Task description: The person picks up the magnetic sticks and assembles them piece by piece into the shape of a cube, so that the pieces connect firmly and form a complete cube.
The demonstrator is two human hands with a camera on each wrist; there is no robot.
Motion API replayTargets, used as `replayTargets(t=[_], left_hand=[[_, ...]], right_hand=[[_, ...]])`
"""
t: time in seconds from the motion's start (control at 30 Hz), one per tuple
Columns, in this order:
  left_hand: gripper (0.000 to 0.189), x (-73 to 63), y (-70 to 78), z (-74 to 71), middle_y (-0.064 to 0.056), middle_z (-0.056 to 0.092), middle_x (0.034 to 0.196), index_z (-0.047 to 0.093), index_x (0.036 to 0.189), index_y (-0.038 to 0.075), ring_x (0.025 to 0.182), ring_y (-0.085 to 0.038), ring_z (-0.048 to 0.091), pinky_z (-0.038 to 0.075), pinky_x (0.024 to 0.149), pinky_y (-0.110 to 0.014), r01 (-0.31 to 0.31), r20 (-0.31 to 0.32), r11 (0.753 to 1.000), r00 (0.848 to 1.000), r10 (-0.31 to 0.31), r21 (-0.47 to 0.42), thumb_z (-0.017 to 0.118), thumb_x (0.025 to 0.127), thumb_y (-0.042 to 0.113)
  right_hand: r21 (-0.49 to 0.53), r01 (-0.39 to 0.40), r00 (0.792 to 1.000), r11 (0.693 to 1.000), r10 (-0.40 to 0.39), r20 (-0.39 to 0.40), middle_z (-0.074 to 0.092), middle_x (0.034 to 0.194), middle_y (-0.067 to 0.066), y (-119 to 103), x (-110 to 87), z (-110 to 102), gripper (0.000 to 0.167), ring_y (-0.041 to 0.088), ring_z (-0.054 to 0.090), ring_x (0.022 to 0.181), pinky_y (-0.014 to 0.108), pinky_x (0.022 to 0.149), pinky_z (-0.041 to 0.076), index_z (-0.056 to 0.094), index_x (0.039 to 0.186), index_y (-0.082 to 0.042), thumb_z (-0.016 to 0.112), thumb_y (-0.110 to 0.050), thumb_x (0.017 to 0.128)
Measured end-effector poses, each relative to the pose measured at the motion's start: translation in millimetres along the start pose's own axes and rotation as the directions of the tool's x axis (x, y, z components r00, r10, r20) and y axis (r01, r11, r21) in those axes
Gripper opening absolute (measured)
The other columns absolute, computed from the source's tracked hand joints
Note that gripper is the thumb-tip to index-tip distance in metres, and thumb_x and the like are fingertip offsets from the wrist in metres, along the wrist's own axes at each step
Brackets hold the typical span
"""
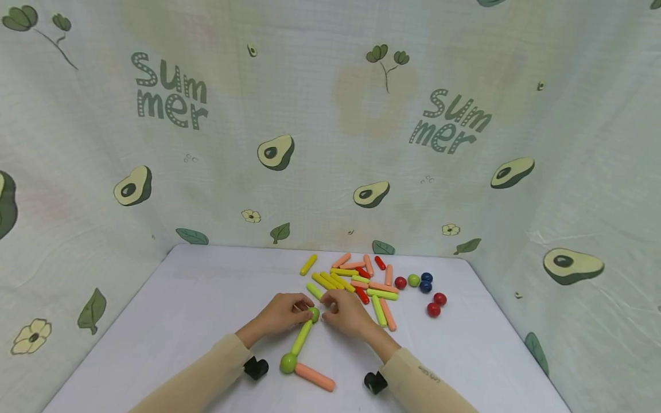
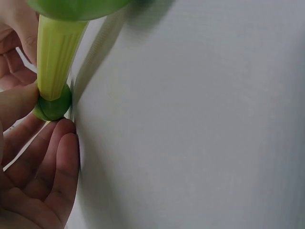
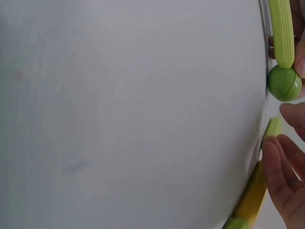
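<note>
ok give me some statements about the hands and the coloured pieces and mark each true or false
1. The left hand holds a green ball. True.
2. The right hand holds a red ball. False: the right hand is beside the held green ball, and the three red balls lie on the table.
3. A lime stick runs from the held ball to a nearer green ball. True.
4. The other stick at that nearer ball is blue. False: it is a salmon stick.
5. Two dark blue balls lie beside a loose green ball. True.
</note>
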State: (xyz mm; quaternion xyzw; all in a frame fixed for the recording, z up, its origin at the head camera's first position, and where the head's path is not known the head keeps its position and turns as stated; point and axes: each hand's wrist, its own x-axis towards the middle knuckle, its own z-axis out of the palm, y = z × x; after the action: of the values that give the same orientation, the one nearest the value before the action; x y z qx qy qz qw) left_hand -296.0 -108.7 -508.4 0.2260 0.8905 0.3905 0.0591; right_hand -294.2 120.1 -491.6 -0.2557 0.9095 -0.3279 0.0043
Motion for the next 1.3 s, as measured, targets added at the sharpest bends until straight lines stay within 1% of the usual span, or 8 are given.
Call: replayTargets(t=[0.2,0.4,0.6,0.77,0.9,1.03,1.17,1.3], left_hand=[[0.020,-1.9,-1.1,-3.1,0.007,0.074,0.099,0.076,0.115,0.016,0.089,-0.010,0.067,0.057,0.079,-0.033,0.004,-0.026,1.000,1.000,-0.004,0.025,0.077,0.099,0.029],[0.020,-5.3,-3.9,-6.0,0.007,0.074,0.098,0.076,0.114,0.016,0.089,-0.010,0.067,0.057,0.079,-0.032,0.019,-0.048,0.999,0.999,-0.017,0.038,0.077,0.099,0.028],[0.020,-7.1,-6.7,-8.2,0.007,0.073,0.097,0.076,0.114,0.016,0.087,-0.009,0.066,0.056,0.078,-0.031,0.034,-0.060,0.999,0.998,-0.031,0.035,0.078,0.099,0.028],[0.020,-8.8,-8.8,-10.0,0.008,0.072,0.096,0.076,0.114,0.016,0.085,-0.009,0.064,0.055,0.076,-0.029,0.043,-0.066,0.999,0.997,-0.041,0.029,0.078,0.098,0.029],[0.020,-9.8,-10.1,-10.5,0.008,0.072,0.095,0.075,0.113,0.015,0.084,-0.009,0.064,0.055,0.075,-0.029,0.043,-0.065,0.999,0.997,-0.042,0.024,0.079,0.098,0.028],[0.020,-10.2,-10.8,-10.5,0.008,0.072,0.095,0.075,0.114,0.016,0.085,-0.009,0.064,0.054,0.076,-0.029,0.041,-0.063,0.999,0.997,-0.039,0.025,0.078,0.098,0.028],[0.020,-10.4,-9.7,-10.8,0.008,0.072,0.096,0.075,0.114,0.016,0.085,-0.009,0.063,0.054,0.076,-0.029,0.042,-0.066,0.999,0.997,-0.039,0.035,0.079,0.098,0.028],[0.020,-11.5,-8.3,-11.3,0.009,0.072,0.096,0.075,0.114,0.017,0.085,-0.008,0.063,0.054,0.076,-0.028,0.053,-0.071,0.998,0.996,-0.051,0.035,0.078,0.098,0.028]], right_hand=[[-0.124,-0.041,0.996,0.991,0.032,-0.078,0.065,0.109,0.008,-1.6,11.1,-4.0,0.028,0.018,0.060,0.089,0.031,0.080,0.057,0.074,0.119,-0.006,0.082,-0.009,0.093],[-0.233,-0.085,0.994,0.969,0.067,-0.084,0.068,0.105,0.005,0.3,26.0,2.2,0.029,0.017,0.063,0.091,0.034,0.084,0.059,0.076,0.121,-0.007,0.082,-0.015,0.094],[-0.252,-0.122,0.991,0.960,0.105,-0.083,0.075,0.098,0.004,0.1,31.7,5.5,0.020,0.017,0.067,0.088,0.035,0.086,0.061,0.080,0.114,-0.007,0.081,-0.013,0.095],[-0.252,-0.120,0.992,0.960,0.106,-0.066,0.075,0.100,0.005,-4.0,26.7,3.5,0.017,0.019,0.069,0.089,0.038,0.087,0.061,0.081,0.111,-0.005,0.081,-0.010,0.095],[-0.233,-0.100,0.994,0.967,0.087,-0.066,0.075,0.099,0.007,-6.3,18.7,-1.6,0.015,0.020,0.067,0.089,0.040,0.087,0.060,0.082,0.108,-0.003,0.078,-0.002,0.093],[-0.226,-0.088,0.995,0.970,0.073,-0.073,0.074,0.096,0.006,-4.2,8.8,-8.6,0.017,0.018,0.064,0.086,0.039,0.084,0.059,0.082,0.108,-0.003,0.076,0.001,0.092],[-0.220,-0.038,0.998,0.975,0.026,-0.056,0.073,0.097,0.005,1.5,-2.0,-20.6,0.017,0.017,0.061,0.085,0.036,0.081,0.058,0.082,0.109,-0.004,0.076,0.001,0.093],[-0.201,0.023,0.999,0.979,-0.027,-0.017,0.077,0.100,0.005,7.4,-10.2,-30.6,0.019,0.016,0.065,0.087,0.035,0.081,0.059,0.082,0.110,-0.003,0.075,0.002,0.093]])
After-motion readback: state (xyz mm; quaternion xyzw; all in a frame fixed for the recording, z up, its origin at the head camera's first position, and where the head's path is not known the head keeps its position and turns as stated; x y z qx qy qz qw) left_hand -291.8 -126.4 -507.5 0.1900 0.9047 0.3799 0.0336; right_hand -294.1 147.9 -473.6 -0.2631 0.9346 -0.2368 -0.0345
